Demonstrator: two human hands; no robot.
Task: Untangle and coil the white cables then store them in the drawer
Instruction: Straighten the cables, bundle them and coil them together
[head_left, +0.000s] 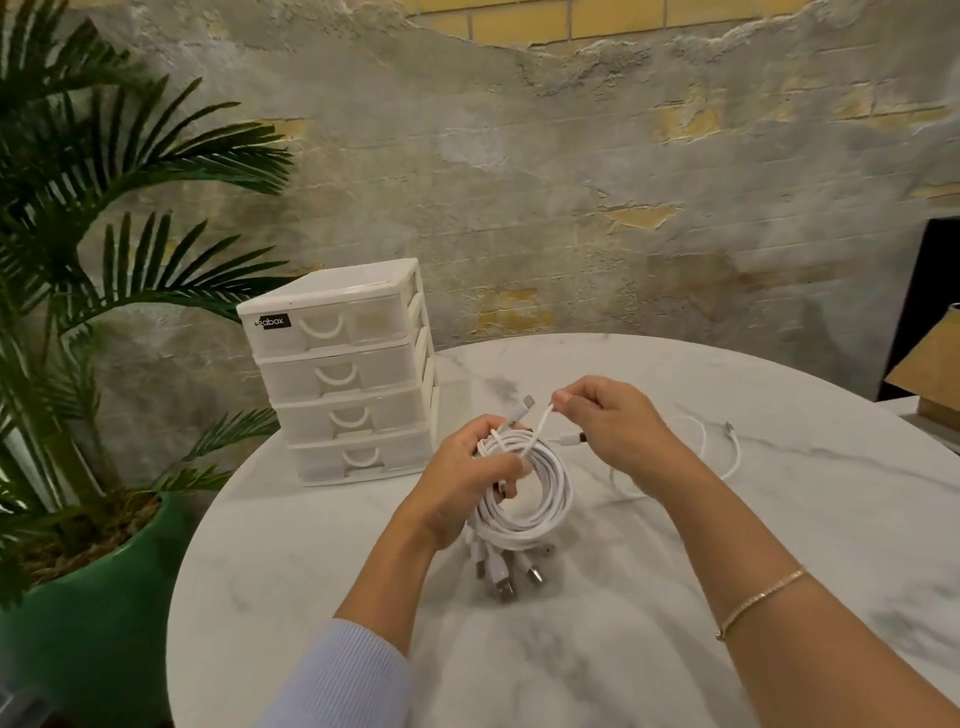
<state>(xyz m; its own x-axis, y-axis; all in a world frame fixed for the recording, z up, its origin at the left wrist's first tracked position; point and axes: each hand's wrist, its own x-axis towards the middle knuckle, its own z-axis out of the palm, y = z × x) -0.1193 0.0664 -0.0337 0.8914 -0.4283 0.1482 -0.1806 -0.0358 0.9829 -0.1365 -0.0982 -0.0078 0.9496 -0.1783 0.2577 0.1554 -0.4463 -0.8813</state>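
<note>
My left hand (467, 478) grips a coil of white cable (545, 499) above the round marble table (779, 519). Several plug ends (506, 574) hang from the bottom of the coil. My right hand (602, 421) pinches a loop of the cable's end (540, 421) just above the coil, and a connector tip (525, 402) sticks up between the hands. Another loose white cable (727, 447) lies on the table behind my right hand. The white four-drawer box (343, 374) stands at the table's left rear, all drawers closed.
A palm in a green pot (88, 613) stands left of the table, its fronds reaching toward the drawer box. A rough brick wall is behind. At the far right edge are a dark panel (930, 312) and a brown cardboard piece (930, 364).
</note>
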